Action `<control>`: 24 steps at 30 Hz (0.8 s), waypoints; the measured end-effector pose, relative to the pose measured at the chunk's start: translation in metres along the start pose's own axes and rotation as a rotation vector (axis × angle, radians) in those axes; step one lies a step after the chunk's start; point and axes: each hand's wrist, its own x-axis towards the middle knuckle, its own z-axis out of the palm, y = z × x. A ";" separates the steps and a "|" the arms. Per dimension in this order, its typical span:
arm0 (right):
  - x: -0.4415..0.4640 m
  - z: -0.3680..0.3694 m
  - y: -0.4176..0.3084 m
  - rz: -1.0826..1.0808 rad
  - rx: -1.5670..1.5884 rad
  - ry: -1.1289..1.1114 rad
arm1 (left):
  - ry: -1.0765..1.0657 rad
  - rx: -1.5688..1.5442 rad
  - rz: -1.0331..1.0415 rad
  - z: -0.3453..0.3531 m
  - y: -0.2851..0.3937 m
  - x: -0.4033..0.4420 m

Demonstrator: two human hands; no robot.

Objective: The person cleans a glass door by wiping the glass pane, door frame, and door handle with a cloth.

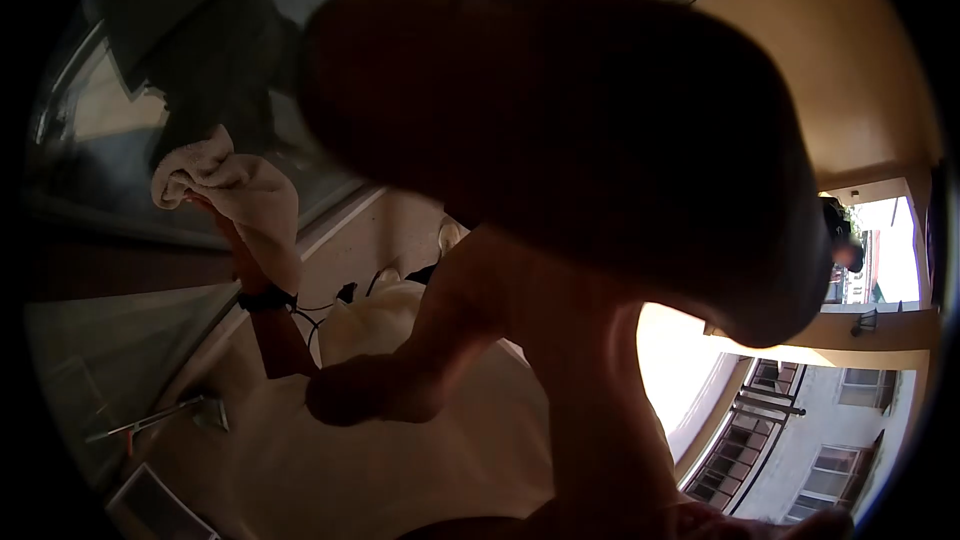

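Observation:
My left hand (pixel 203 204) is closed on a pale towel (pixel 262 202), which is bunched up in front of a glass pane (pixel 90 175). Most of its fingers are hidden by the folds, and a black band (pixel 266 298) circles that wrist. My right hand (pixel 560 260) is raised very close to the camera and fills much of the view as a dark shape. Its thumb (pixel 375 388) is apart from the large blurred finger above it. Nothing shows in this hand.
A tool with a thin handle, perhaps a squeegee (pixel 165 420), is at lower left, above a dark flat panel (pixel 155 510). A metal-looking frame edge borders the glass. To the right, a person (pixel 838 235) stands near an opening, with a building (pixel 835 440) outside.

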 end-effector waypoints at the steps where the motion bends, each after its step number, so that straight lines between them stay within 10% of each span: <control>1: -0.002 -0.001 0.001 -0.001 -0.001 -0.010 | -0.007 -0.007 0.005 0.001 0.001 0.001; 24: 0.008 -0.042 -0.095 0.150 -0.016 -0.055 | -0.130 -0.271 0.302 -0.003 0.060 -0.009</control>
